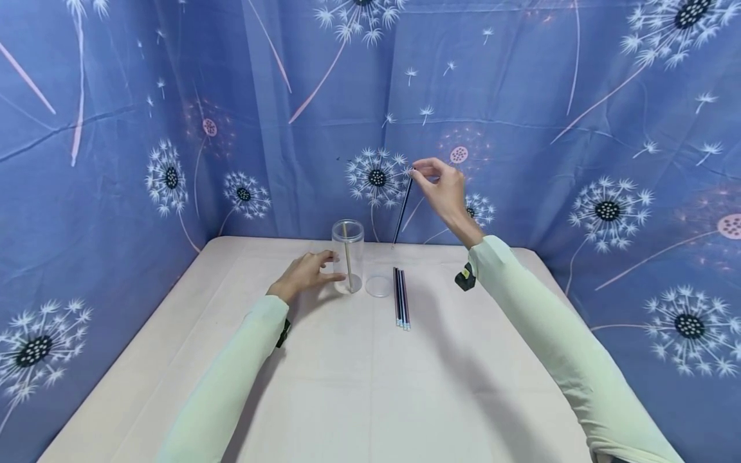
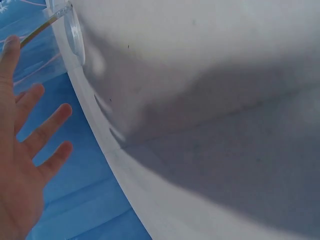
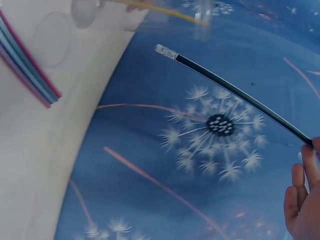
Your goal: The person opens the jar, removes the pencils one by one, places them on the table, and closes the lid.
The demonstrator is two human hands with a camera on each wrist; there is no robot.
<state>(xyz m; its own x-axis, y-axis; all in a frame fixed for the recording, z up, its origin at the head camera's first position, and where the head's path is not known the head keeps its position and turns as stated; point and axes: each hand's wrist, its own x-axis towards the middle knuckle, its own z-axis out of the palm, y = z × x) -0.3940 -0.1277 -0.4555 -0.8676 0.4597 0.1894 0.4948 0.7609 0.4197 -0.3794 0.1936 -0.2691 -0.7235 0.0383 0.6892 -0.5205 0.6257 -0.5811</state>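
Observation:
A clear plastic jar [image 1: 356, 257] stands upright on the table, with one yellow pencil [image 1: 347, 257] leaning inside it, its eraser end at the bottom. The left hand [image 1: 307, 273] holds the jar from the left side, thumb in front and fingers behind; in the left wrist view the other fingers are spread. High to the right of the jar, the right hand [image 1: 442, 190] pinches a dark pencil [image 1: 403, 209] by its top end. That pencil hangs at a tilt, its eraser end [image 3: 166, 51] lowest and apart from the jar.
Several dark and reddish pencils [image 1: 401, 299] lie side by side on the pale table [image 1: 347, 386], erasers toward the front. Between them and the jar lies a clear round lid [image 1: 379, 287]. A blue dandelion-print curtain [image 1: 301, 161] hangs behind and at both sides.

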